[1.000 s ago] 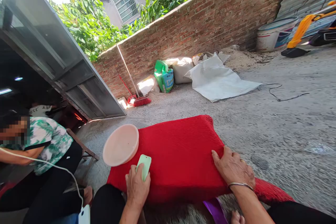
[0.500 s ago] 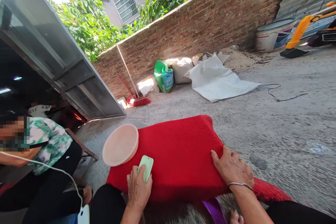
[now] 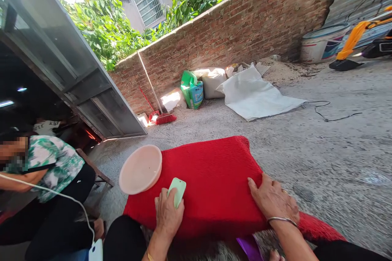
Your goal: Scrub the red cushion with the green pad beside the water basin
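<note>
A red fuzzy cloth (image 3: 211, 171) covers a low, box-like surface in front of me, its top pulled fairly smooth. My left hand (image 3: 169, 212) grips a pale green, oblong plastic piece (image 3: 179, 189) with a small hole near its far end; its underside is hidden against the cloth. Fingers spread, my right hand (image 3: 275, 200) lies flat over the cloth's right edge, a metal bangle at the wrist. A pale pink basin (image 3: 141, 170) rests at the cloth's left corner. More red cloth trails off beyond my right wrist.
At left another person in a patterned shirt (image 3: 58, 159) sits near a grey metal door (image 3: 92, 85). A white cable (image 3: 55, 191) runs to a white device (image 3: 96, 250). Sacks (image 3: 192, 91), a red broom (image 3: 165, 118) and a white sheet (image 3: 260, 94) lie by the brick wall.
My left hand has slid a little to the right across the cloth with the pale green piece. My right hand stays pressed on the cloth's edge; the view has shifted slightly.
</note>
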The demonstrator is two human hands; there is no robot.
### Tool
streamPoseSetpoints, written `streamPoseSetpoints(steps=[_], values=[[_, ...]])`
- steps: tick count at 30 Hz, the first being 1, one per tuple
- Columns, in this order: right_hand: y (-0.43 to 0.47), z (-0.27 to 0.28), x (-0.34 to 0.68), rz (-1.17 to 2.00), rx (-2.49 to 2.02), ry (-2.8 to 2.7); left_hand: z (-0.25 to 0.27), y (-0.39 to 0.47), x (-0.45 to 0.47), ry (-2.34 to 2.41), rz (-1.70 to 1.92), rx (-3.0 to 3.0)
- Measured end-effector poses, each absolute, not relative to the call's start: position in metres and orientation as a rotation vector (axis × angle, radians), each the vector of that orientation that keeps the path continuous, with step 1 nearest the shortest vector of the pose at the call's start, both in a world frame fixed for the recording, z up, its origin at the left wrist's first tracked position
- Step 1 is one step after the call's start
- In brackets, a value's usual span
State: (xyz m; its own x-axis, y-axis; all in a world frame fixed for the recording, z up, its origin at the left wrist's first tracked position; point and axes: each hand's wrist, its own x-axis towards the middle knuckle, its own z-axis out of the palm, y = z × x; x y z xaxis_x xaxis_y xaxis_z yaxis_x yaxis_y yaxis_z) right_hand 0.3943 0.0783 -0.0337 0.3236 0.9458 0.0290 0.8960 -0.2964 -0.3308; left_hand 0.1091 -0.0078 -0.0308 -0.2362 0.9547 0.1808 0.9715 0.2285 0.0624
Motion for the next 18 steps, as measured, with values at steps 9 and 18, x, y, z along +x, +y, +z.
streamPoseSetpoints(steps=[9, 18], values=[[0.081, -0.041, 0.399, 0.242, -2.295, -1.71, -0.042, 0.032, 0.123, -2.453, -0.125, -1.766], [0.082, -0.045, 0.398, 0.188, -2.326, -1.688, -0.042, 0.045, 0.125, -2.37, -0.254, -1.782]])
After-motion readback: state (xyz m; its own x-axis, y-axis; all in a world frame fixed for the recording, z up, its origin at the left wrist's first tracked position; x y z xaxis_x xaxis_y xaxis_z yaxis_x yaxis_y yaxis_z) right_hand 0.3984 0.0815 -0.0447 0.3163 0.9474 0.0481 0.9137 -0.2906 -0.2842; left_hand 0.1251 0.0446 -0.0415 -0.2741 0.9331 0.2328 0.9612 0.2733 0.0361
